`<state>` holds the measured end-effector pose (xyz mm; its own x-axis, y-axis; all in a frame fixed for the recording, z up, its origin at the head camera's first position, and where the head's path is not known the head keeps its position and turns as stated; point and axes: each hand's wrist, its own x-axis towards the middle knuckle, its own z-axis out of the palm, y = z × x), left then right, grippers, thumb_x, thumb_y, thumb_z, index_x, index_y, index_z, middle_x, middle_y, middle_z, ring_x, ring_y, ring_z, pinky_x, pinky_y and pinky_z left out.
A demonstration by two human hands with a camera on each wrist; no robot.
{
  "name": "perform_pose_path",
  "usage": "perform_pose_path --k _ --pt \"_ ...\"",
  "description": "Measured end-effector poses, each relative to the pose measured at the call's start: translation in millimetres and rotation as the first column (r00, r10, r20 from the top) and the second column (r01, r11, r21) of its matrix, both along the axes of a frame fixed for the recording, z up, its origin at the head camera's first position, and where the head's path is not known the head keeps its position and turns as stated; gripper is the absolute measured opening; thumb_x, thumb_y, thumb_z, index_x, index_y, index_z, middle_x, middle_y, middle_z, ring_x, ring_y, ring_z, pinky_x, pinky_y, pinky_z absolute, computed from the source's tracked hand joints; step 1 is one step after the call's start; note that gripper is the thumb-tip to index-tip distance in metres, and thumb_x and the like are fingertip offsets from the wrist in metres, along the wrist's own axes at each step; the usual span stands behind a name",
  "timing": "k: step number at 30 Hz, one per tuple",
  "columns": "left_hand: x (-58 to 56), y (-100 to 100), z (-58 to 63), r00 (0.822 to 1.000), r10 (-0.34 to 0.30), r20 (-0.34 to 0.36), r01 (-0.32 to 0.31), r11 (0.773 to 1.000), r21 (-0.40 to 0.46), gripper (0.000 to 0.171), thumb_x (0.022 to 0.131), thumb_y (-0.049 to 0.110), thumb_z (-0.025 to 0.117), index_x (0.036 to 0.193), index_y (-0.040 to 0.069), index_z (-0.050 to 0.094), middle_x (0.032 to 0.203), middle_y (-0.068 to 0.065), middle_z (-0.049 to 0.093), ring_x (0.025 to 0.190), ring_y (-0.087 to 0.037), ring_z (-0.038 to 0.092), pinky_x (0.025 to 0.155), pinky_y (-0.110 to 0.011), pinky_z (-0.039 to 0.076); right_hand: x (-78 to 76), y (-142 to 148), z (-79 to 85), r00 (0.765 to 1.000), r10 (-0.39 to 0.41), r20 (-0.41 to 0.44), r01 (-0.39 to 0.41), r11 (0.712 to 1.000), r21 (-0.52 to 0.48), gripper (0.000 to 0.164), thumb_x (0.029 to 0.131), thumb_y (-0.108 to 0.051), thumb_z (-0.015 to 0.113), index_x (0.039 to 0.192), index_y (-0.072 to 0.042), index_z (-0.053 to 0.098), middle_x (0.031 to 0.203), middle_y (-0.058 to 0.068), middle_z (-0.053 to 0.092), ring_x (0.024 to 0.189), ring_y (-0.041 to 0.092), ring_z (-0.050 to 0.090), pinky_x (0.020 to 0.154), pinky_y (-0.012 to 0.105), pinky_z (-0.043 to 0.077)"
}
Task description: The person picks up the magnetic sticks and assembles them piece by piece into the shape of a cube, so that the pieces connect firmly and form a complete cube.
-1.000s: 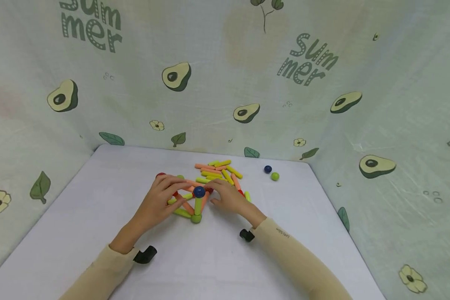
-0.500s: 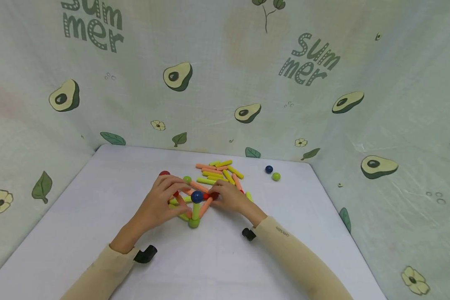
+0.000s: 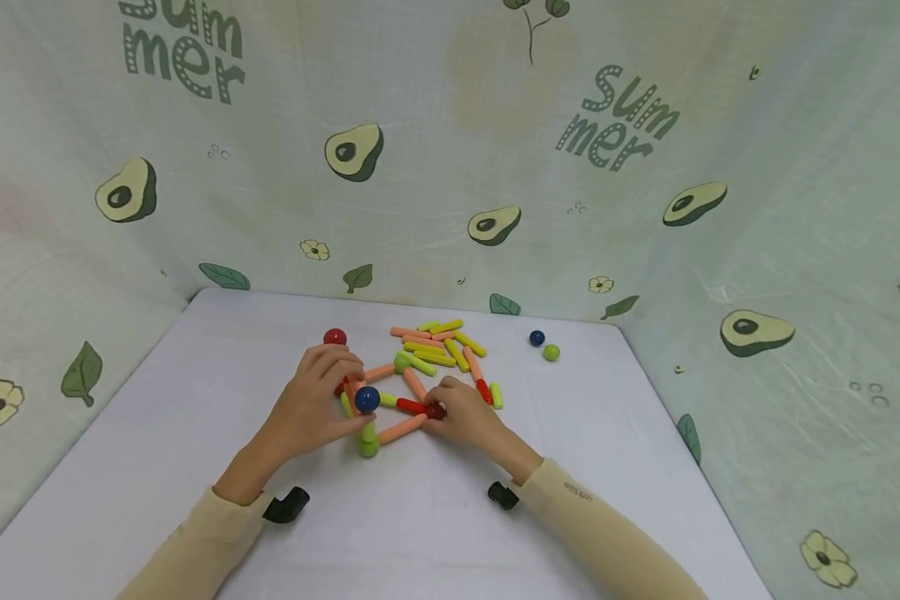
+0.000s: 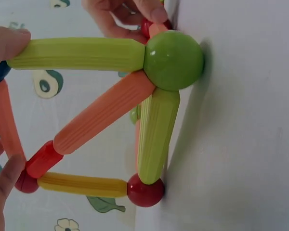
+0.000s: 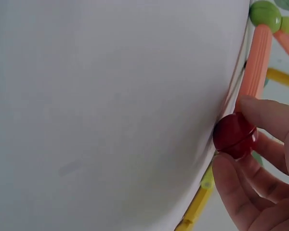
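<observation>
A frame of ribbed sticks and balls stands on the table between both hands. My left hand [image 3: 311,408] grips its upright left part; in the left wrist view the thumb lies at a lime stick [image 4: 79,54] beside the partly hidden blue ball [image 3: 367,400], and fingers touch near a small red ball [image 4: 27,183]. A green ball [image 4: 173,60] forms the near bottom corner. My right hand [image 3: 468,421] pinches the dark red ball [image 5: 235,135] at the right corner, where orange sticks and a red stick [image 3: 411,406] meet. The left palm hides some joints.
Behind the frame lies a pile of loose yellow, orange and lime sticks [image 3: 435,360]. A loose blue ball [image 3: 537,338] and a green ball [image 3: 551,352] sit at the back right. Patterned cloth [image 3: 420,167] rises behind the white table [image 3: 435,533].
My right hand has moved the dark red ball right and toward me, spreading the flat part of the frame. The blue ball and upright part have shifted left with my left hand.
</observation>
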<state>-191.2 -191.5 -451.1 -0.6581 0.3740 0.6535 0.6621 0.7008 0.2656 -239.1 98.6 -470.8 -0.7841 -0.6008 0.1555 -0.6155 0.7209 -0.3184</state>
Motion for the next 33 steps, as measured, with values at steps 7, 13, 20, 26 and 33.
perform_pose_path --k 7,13,20,26,33 --pt "-0.7 -8.9 -1.3 0.999 -0.018 0.029 0.017 1.0 0.021 0.055 0.074 0.019 0.095 0.12 0.013 0.066 0.135 -0.003 0.063 0.131 -0.029 0.046 0.102 -0.053 0.051 13.8 -1.5 0.4 0.996 0.04 0.081 -0.036 0.998 -0.048 0.026 0.092 -0.026 0.086 0.112 -0.012 0.078 0.097 -0.003 0.065 0.079 0.01 0.053 0.068 0.02 0.047" --pt "-0.4 -17.6 -2.5 0.998 -0.041 0.037 0.039 0.998 0.053 0.051 0.077 0.013 0.091 0.121 0.013 0.066 0.139 -0.002 0.064 0.121 -0.021 0.052 0.088 -0.039 0.056 4.6 6.4 11.2 0.981 0.043 0.19 -0.024 0.994 -0.103 0.022 0.1 -0.02 0.076 0.12 -0.01 0.077 0.101 0.0 0.071 0.078 0.01 0.061 0.073 0.023 0.054" --pt "-3.1 -19.9 -2.3 0.995 -0.094 0.032 0.091 0.993 0.08 0.053 0.079 0.007 0.09 0.124 0.012 0.062 0.136 -0.004 0.065 0.112 -0.016 0.054 0.079 -0.037 0.059 -40.9 6.7 11.5 0.982 -0.15 0.115 0.163 0.981 -0.109 0.031 0.099 -0.013 0.077 0.129 -0.004 0.074 0.119 0.013 0.072 0.087 0.019 0.065 0.081 0.033 0.058" --pt "-3.2 -19.5 -3.5 0.991 -0.125 0.047 0.12 0.988 0.099 0.055 0.079 0.005 0.089 0.126 0.01 0.061 0.136 -0.005 0.066 0.113 -0.015 0.056 0.079 -0.038 0.061 -65.7 -4.2 -2.6 0.983 -0.171 0.06 0.176 0.982 -0.074 0.032 0.097 -0.011 0.077 0.129 -0.005 0.074 0.124 0.01 0.072 0.102 0.022 0.062 0.093 0.038 0.055" --pt "-2.5 -19.7 -1.1 0.993 -0.112 0.048 0.108 0.99 0.09 0.056 0.079 0.005 0.09 0.127 0.011 0.06 0.136 -0.005 0.065 0.116 -0.017 0.058 0.08 -0.036 0.061 -77.3 -12.2 -9.2 0.988 -0.155 -0.013 0.154 0.987 -0.043 0.027 0.097 -0.007 0.077 0.124 -0.003 0.078 0.109 0.009 0.076 0.094 0.021 0.063 0.09 0.036 0.057"
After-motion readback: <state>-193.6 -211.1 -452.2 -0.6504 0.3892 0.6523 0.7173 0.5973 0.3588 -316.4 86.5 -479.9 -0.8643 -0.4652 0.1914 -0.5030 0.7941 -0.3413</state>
